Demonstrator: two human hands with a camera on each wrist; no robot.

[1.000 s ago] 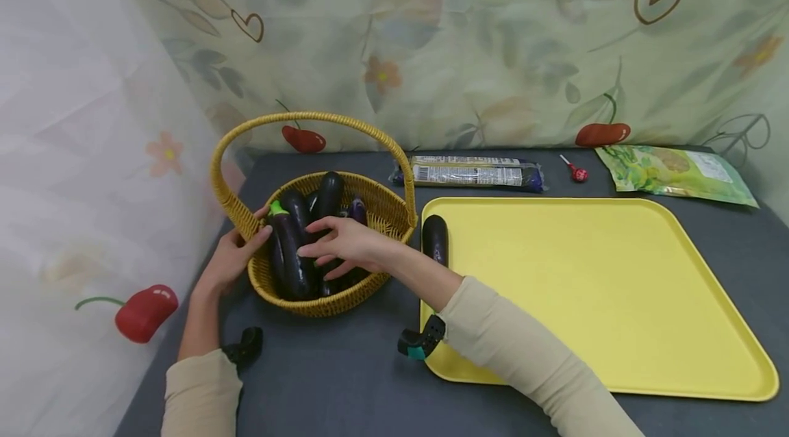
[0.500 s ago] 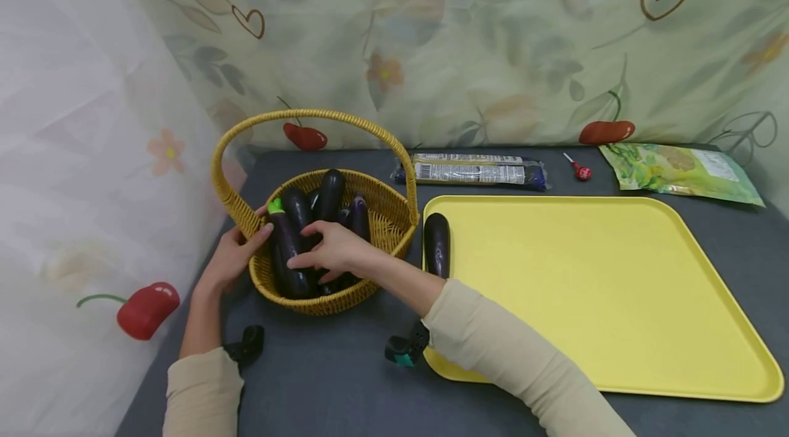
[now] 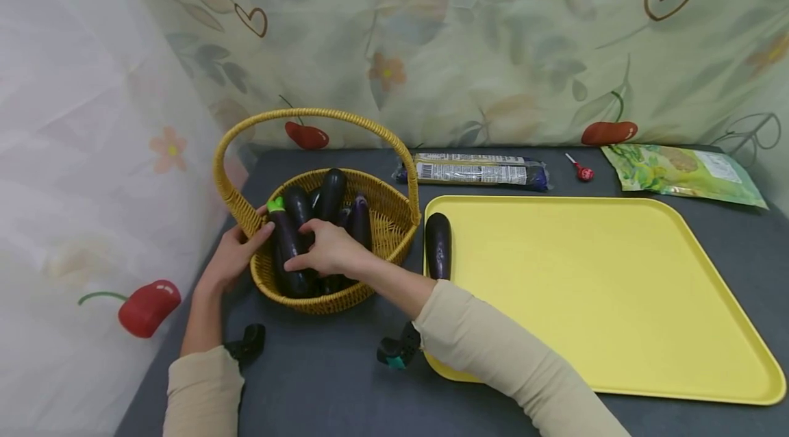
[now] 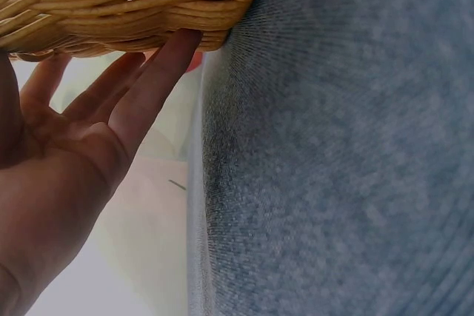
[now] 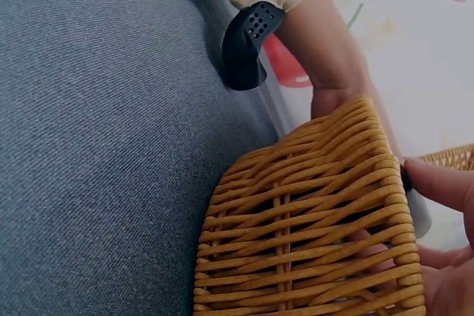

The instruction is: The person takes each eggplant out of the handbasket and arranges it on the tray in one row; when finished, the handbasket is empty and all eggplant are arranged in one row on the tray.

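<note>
A yellow wicker basket (image 3: 388,225) with a tall arched handle stands at the left and holds several dark eggplants. My left hand (image 3: 229,260) holds its left rim, thumb over the edge and fingers along the outside wall, as the left wrist view also shows. Inside the basket, my right hand (image 3: 333,250) grips an eggplant (image 3: 285,235) with a bright green cap. The thumb lies on its skin; the other fingers reach down on its right side, their tips partly hidden. Another eggplant (image 3: 438,245) lies on the left edge of the yellow tray (image 3: 585,286).
Behind the tray lie a long plastic-wrapped packet (image 3: 474,171), a red lollipop (image 3: 583,172) and a green bag (image 3: 684,173). A printed cloth (image 3: 468,46) hangs along the back, with a white one at the left. Dark grey fabric covers the table (image 3: 320,382).
My right hand has moved left and lower into the basket, and its spread fingers have closed in on the green-capped eggplant. The left hand stays on the rim.
</note>
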